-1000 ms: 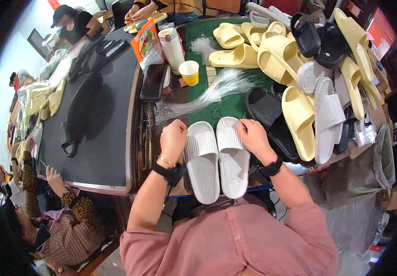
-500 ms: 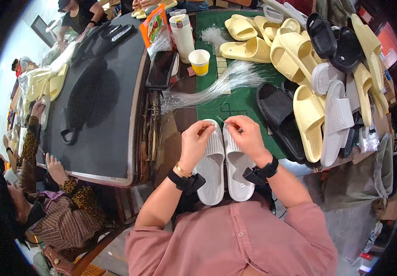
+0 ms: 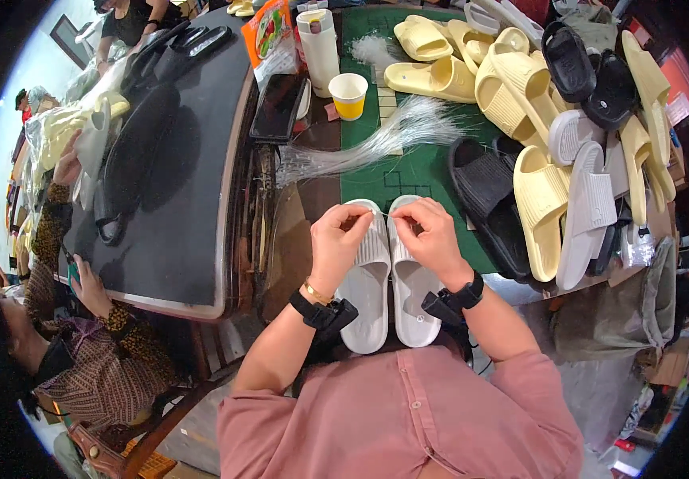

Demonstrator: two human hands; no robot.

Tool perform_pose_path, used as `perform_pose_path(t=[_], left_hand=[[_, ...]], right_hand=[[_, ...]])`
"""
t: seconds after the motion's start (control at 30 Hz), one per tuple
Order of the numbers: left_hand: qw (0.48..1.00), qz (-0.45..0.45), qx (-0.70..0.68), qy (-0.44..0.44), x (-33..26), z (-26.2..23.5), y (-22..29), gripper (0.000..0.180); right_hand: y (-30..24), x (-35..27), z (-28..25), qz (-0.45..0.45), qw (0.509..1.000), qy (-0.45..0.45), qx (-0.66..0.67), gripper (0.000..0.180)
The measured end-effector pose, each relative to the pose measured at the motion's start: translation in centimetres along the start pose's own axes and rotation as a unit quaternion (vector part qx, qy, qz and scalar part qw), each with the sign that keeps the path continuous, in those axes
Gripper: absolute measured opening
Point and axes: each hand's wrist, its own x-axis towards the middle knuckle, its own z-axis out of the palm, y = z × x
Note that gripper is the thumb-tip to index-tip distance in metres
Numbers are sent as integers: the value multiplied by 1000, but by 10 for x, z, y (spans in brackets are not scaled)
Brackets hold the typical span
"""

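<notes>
To the far left of the hands, a long dark conveyor belt (image 3: 161, 160) is seen, with other people's arms at its outer edge. Nearer, a dark phone (image 3: 279, 105) and a yellow paper cup (image 3: 349, 95) are found above the left hand, and a bundle of clear plastic fasteners (image 3: 376, 144) is spread across the green cutting mat (image 3: 408, 172).

The left hand (image 3: 338, 243) is closed in a pinch at the toe strap of the left slipper of a pair of white slippers (image 3: 388, 279), which is held side by side, soles together, just under both hands at the near edge of the bench (image 3: 312, 132). The right hand (image 3: 432, 239) is likewise pinched at the strap of the right slipper, and something thin appears to be stretched between the 2 sets of fingertips; what it is cannot be told for certain.

The step in hand is judged to be the joining of the 2 slippers at their straps. A steady pinch and close alignment of both straps are called for next, so that the pair is kept matched.

To the right of the right hand, a heap of black, yellow and grey slippers (image 3: 552, 160) is piled on the bench.
</notes>
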Motion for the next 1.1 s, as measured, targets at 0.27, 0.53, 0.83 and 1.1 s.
perform_pose_path(t=[0.27, 0.53, 0.83, 1.1], left_hand=[[1000, 15, 8, 2, -1, 0, 1, 11], [1000, 18, 5, -7, -1, 1, 2, 10], [996, 48, 43, -55, -4, 2, 4, 13], [997, 59, -25, -52, -1, 5, 0, 9]], right_hand=[[1, -1, 0, -14, 1000, 3, -4, 6], [0, 0, 0, -9, 1000, -10, -2, 6], [-4, -4, -5, 58, 998, -21, 11, 6], [1, -1, 4, 39, 998, -36, 41, 3]])
